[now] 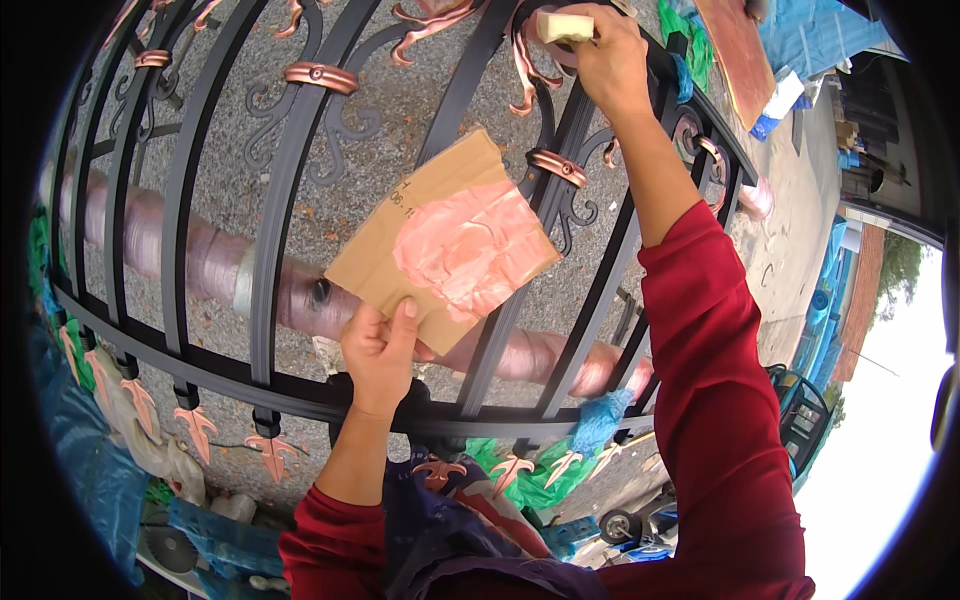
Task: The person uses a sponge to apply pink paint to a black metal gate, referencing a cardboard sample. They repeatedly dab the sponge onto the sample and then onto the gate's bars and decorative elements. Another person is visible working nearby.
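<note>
My left hand (382, 352) grips the lower edge of a brown cardboard piece (378, 262), thumb on top. Glossy copper-pink paint (470, 245) covers much of its face, and some dark handwriting shows near one corner. Farther off at the upper right, my right hand (610, 62) pinches a pale yellow sponge block (565, 27). The sponge is at a round copper-toned ornament of the black metal fence panel (290, 215); whether it touches is hard to tell. Beside it hangs a copper-painted leaf scroll (527, 75). A copper collar (557, 168) sits on the bars below the right hand.
The panel lies across a long roll wrapped in pinkish plastic film (215, 268). Copper spear tips (271, 455) point toward me along its near rail. Blue sheeting (85, 470) lies at the left, green plastic (540, 485) beneath the near edge. A wheel (620, 526) stands lower right.
</note>
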A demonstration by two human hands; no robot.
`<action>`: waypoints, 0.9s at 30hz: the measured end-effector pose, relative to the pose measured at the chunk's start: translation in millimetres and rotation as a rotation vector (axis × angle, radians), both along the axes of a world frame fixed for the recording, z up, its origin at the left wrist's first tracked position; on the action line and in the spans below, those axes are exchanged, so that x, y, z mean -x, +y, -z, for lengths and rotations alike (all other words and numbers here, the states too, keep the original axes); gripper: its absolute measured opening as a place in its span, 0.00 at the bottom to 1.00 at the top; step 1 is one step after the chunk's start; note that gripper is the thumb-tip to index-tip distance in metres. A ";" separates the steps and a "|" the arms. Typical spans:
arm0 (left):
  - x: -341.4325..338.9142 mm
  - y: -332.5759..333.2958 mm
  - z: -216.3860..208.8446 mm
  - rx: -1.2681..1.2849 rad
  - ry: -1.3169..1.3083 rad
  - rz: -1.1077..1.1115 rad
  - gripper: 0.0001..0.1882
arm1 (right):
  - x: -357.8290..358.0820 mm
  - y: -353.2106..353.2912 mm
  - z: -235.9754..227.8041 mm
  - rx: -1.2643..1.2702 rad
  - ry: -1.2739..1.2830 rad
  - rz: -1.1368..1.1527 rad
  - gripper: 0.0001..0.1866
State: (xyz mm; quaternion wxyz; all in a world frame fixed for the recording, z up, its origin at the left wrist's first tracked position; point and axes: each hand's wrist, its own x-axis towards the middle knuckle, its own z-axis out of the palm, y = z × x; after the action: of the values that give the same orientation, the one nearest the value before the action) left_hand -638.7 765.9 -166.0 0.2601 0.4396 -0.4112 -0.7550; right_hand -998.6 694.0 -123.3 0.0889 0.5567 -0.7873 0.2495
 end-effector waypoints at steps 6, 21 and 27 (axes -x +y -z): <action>3.4 0.3 -3.5 -0.001 0.007 0.008 0.11 | 18.7 6.3 32.0 -0.028 0.197 0.064 0.13; 2.5 -0.4 -1.4 -0.003 0.028 -0.008 0.10 | -3.8 -0.6 11.8 0.037 0.066 0.101 0.06; 2.5 0.2 -2.1 -0.012 0.021 -0.016 0.09 | -2.6 4.5 4.6 0.046 -0.018 0.231 0.06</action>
State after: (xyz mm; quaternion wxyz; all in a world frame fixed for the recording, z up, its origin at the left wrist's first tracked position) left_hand -641.2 766.1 -163.8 0.2679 0.4367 -0.4002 -0.7599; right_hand -995.9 698.4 -127.9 0.1225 0.4578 -0.8411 0.2607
